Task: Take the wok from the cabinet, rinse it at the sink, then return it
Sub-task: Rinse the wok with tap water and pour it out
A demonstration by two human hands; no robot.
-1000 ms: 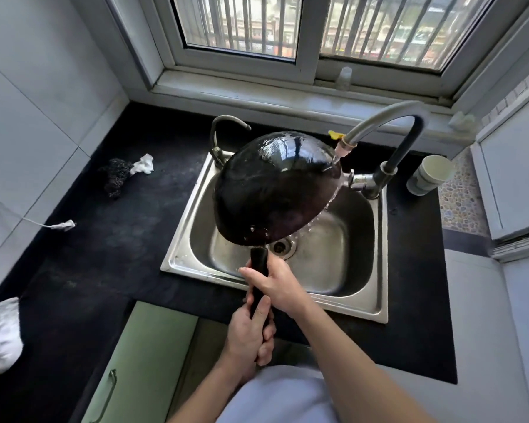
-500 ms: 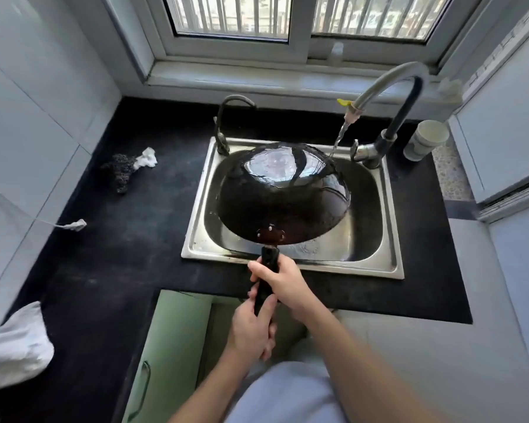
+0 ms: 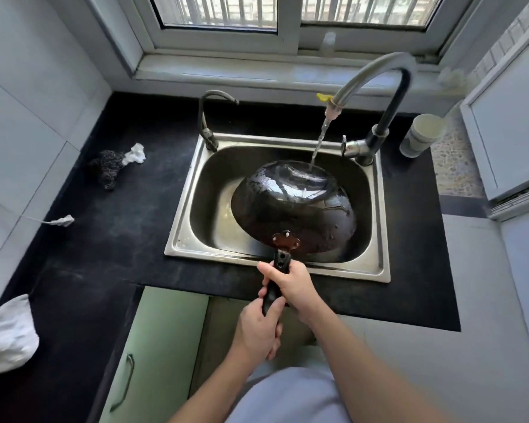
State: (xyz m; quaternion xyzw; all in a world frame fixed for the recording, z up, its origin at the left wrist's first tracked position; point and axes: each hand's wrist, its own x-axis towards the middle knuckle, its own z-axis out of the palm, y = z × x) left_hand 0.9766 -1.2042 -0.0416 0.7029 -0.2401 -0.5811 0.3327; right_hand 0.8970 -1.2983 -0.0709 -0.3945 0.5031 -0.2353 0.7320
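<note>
Both hands [image 3: 258, 329] [image 3: 290, 285] gripping wok [image 3: 290, 209] handle, bowl interior hidden, upturned under tap [image 3: 376, 83].

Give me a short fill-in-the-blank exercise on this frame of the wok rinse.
1. The round black wok is held ____ side up over the stainless steel sink.
2. Water from the curved grey tap lands on the wok's ____.
3. The left hand and right hand both grip the wok's black ____.
4. The pale green cabinet door below the counter stands ____.

Missing words: bottom; underside; handle; open
</note>
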